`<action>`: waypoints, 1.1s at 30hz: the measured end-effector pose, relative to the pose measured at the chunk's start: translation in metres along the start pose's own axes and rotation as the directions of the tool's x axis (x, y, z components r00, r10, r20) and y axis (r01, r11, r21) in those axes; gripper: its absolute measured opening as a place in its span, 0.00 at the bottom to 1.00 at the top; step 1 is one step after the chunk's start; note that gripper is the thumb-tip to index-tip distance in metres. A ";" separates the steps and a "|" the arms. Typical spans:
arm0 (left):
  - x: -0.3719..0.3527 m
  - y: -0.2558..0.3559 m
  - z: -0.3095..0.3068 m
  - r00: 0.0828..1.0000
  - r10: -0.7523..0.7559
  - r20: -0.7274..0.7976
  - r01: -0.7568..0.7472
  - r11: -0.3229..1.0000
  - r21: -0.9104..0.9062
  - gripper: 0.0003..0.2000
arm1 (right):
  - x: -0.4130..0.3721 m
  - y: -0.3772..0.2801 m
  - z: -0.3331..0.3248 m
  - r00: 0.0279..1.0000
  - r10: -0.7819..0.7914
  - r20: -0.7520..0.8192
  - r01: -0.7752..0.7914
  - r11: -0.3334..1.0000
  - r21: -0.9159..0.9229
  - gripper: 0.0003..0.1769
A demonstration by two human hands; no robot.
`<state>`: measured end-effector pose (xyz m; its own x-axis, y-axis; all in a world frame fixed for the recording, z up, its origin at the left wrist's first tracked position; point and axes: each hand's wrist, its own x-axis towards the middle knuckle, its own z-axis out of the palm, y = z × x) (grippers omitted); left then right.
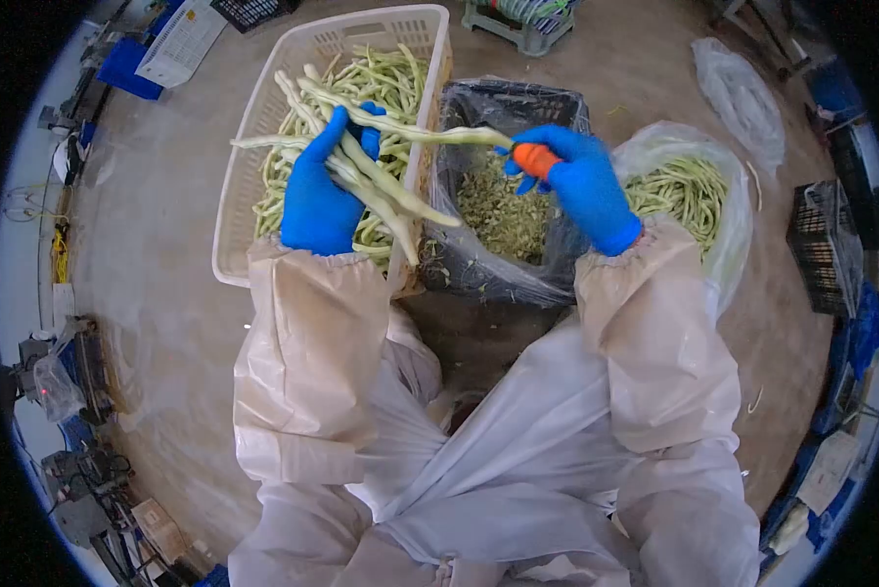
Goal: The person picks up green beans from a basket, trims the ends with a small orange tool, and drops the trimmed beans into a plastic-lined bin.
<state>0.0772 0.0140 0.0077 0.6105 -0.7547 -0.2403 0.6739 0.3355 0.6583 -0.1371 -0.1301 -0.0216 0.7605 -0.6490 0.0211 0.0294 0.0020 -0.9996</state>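
My left hand, in a blue glove, is closed around a small bunch of long pale green beans over the white crate. One long bean runs from this bunch across to my right hand, also gloved in blue. There the fingers pinch the bean's tip, over the dark bin. A ringed orange piece, like a finger sleeve or short handle, sits at the fingertips of my right hand; I cannot tell which it is. Below the left hand, more beans fill much of the white crate.
A black crate lined with clear plastic holds small green trimmings. To its right, a clear plastic bag contains thin green beans. Another black crate stands at the far right, and equipment lines the left.
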 end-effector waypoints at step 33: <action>-0.015 -0.010 0.032 0.946 0.301 0.118 -0.319 0.805 0.501 0.12 | -0.003 -0.001 0.008 0.992 -0.019 -0.121 0.012 0.998 -0.057 0.07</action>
<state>0.0483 0.0040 0.0279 0.7313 -0.6799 0.0553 0.1393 0.2283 0.9636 -0.1343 -0.1215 -0.0210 0.6755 -0.7364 0.0378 0.0017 -0.0497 -0.9988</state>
